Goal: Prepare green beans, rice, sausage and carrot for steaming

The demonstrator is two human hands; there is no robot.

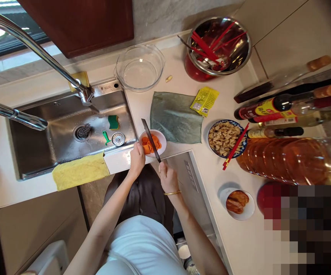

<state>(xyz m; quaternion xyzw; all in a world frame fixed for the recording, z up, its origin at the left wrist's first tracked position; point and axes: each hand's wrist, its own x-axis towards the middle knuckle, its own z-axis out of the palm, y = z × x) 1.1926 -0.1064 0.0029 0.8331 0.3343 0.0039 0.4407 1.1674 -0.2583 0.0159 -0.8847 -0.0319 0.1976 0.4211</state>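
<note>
My left hand is closed at the left rim of a small white bowl, gripping it; its fingertips are partly hidden. Orange carrot slices lie in the bowl, and a thicker carrot piece sits close to my left fingers. In my right hand is a knife, its handle covered by my fist. The dark blade slants up and left across the bowl, over the carrot. The bowl is at the counter's front edge, right of the sink.
Left is a steel sink with a sponge and green peeler; a yellow cloth drapes its edge. Behind are a glass bowl, green sheet and steel bowl. Bottles and a patterned food bowl stand right.
</note>
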